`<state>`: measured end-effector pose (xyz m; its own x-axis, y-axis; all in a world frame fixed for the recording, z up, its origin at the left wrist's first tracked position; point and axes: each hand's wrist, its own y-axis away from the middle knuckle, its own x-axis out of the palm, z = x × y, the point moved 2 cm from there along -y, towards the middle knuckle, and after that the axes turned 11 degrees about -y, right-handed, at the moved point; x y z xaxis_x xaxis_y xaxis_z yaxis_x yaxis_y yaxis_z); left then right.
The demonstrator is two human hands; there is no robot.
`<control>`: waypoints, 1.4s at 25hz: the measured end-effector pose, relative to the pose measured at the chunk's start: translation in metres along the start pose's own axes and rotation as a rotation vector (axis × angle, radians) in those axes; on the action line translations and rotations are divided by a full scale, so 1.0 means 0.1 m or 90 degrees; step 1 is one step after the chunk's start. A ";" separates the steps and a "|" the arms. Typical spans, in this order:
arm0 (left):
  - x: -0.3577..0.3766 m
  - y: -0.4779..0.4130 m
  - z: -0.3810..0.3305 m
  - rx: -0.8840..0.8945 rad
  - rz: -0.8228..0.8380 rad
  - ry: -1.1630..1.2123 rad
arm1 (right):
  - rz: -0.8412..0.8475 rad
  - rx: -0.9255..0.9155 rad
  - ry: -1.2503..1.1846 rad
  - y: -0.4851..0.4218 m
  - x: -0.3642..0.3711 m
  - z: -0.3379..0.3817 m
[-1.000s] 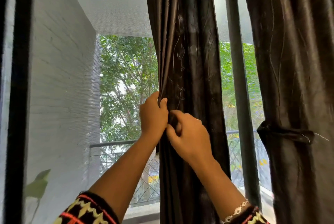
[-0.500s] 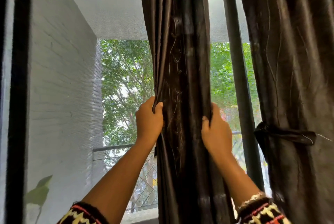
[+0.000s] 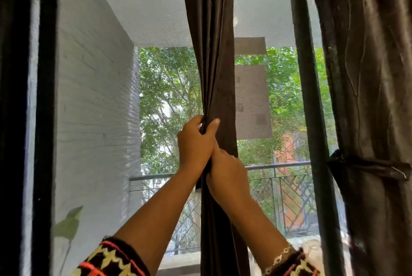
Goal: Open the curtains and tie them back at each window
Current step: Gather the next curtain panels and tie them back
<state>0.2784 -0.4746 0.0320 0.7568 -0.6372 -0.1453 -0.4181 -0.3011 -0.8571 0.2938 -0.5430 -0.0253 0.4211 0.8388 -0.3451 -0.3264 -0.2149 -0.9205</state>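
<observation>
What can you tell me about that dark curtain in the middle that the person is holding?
The middle curtain is dark brown, slightly shiny fabric hanging in front of the meshed window. It is gathered into a narrow bundle of vertical folds, tightest where the left hand grips it; the right hand holds it just below, touching the left. Nothing ties it back. Its top and bottom run out of view.

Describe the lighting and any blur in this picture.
Head view: daylight from behind leaves the dark brown gathered curtain and black window frame dim; the right hand looks slightly blurred, the left hand sharper; a mesh screen softens the green trees outside.
</observation>
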 end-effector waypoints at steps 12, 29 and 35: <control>-0.30 -0.05 0.01 -0.182 0.205 0.294 | 0.057 0.433 -0.850 -0.40 -0.56 -0.78; -0.17 0.11 -0.16 -0.167 0.087 0.243 | -0.090 0.103 -0.119 -0.08 -0.50 -0.15; -0.04 0.14 -0.18 -0.168 0.115 0.244 | -0.041 0.002 -0.022 0.15 -0.21 0.10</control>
<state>0.2603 -0.4892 0.0298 0.4422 -0.8958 -0.0444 -0.6758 -0.3003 -0.6732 0.2717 -0.5588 -0.0303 0.4112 0.8679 -0.2787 -0.3023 -0.1585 -0.9399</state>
